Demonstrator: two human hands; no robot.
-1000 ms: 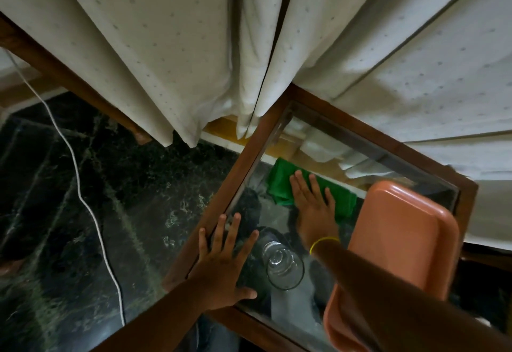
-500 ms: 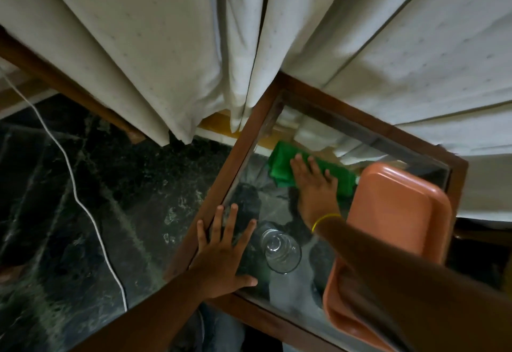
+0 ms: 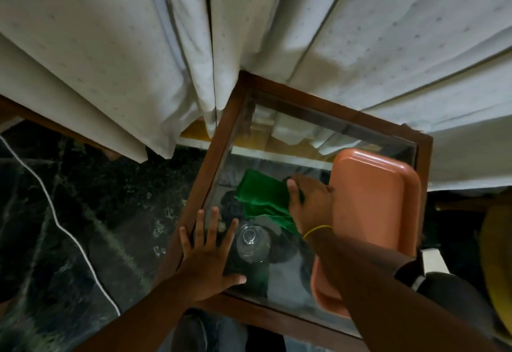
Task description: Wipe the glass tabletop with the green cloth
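— What's in the containers?
— The clear glass (image 3: 252, 243), centre frame, looks empty; the orange tray's (image 3: 374, 207) contents can't be told.
— The hands?
— The right hand (image 3: 310, 202) grips the green cloth (image 3: 261, 198) on the glass tabletop (image 3: 282, 279); the left hand (image 3: 206, 263) lies flat, fingers spread, lower-left.

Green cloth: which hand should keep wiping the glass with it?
The right hand. It already grips the green cloth on the glass tabletop. The left hand lies flat and spread at the table's edge, beside the clear glass, as if bracing.
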